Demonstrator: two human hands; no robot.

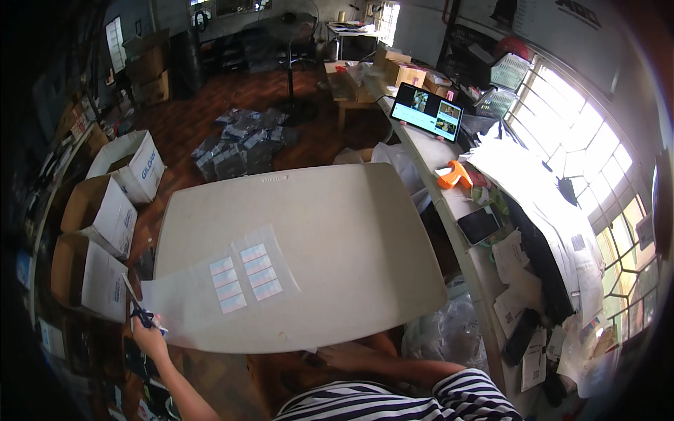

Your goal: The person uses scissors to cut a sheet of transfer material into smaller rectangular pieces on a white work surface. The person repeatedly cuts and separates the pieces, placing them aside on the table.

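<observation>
The left hand (148,341) grips scissors (145,317) at the left edge of the table (372,231), the right hand (342,356) is by its near edge, grip unclear, and with the label sheet (243,282) flat on top, this seems a cutting step, calling for steadying the sheet.

The sheet (193,293) looks plastic, the tabletop (337,231) smooth and matt.
</observation>
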